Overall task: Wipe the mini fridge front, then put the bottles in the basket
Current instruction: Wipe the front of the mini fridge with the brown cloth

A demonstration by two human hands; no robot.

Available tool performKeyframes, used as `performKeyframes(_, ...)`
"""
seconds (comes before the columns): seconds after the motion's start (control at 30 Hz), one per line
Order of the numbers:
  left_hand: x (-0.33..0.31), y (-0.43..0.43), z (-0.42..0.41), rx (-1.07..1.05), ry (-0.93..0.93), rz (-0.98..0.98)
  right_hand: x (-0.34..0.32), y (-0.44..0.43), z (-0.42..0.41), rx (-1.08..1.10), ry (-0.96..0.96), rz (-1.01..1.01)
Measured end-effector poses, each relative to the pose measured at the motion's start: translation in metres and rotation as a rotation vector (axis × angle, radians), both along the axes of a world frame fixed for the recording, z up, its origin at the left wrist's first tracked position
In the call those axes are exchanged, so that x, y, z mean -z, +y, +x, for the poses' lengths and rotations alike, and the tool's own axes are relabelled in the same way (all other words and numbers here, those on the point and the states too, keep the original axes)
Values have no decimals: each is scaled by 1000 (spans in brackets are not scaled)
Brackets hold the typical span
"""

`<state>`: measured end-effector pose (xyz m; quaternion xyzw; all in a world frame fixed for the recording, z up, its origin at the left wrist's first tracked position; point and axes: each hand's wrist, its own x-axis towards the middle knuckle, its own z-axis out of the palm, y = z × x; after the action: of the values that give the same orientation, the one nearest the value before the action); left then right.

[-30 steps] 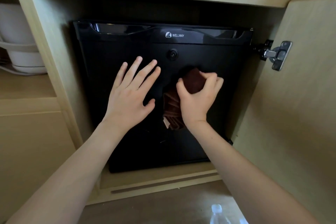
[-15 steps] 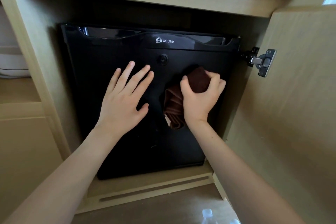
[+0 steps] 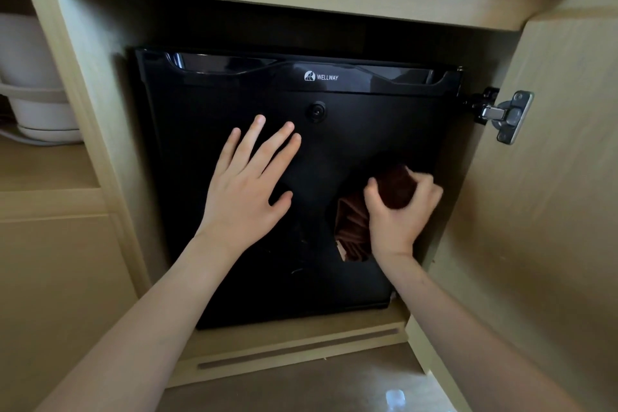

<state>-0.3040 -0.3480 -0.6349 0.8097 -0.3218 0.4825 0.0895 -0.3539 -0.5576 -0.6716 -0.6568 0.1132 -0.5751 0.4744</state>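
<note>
A wooden cabinet is seen housing the black mini fridge, its door swung open at 3 o'clock. A likely risk is that the fridge door could be nudged open or the unit shifted by wiping pressure, were the bracing palm lifted. The left hand is laid flat at centre, fingers spread, gripping nothing. At 4 o'clock the right hand is clenched around a bunched brown cloth, pressed to the front. No basket is seen.
</note>
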Motion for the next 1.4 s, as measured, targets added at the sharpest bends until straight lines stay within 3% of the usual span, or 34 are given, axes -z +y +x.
performKeyframes(0.1, 0, 2, 1, 5, 2, 0, 34, -1, -7, 46, 64, 140)
performKeyframes(0.2, 0, 1, 0, 12, -5, -13, 4, 5, 4, 93, -41, 250)
performKeyframes(0.33, 2, -2, -1, 13, 8, -43, -37, 5, 13, 78, -151, 175)
performKeyframes(0.53, 2, 1, 0, 26, 15, -27, 34, 2, -9, 62, 51, 310)
performKeyframes(0.73, 5, -2, 2, 25, 11, -50, -38, 5, 11, 36, -113, 239)
performKeyframes(0.93, 5, 0, 2, 37, 5, -45, 35, 2, -4, 43, 18, 396)
performKeyframes(1.0, 4, 1, 2, 40, -3, -44, 32, 3, -3, 51, 37, 421)
performKeyframes(1.2, 7, -3, 2, 38, -2, -59, -55, 4, 12, 54, -147, 253)
performKeyframes(1.3, 8, -2, 3, 31, -13, -48, -42, 6, 12, 49, -177, 247)
performKeyframes(1.4, 10, 0, 3, 22, -16, -49, 1, 2, 6, 29, -84, 264)
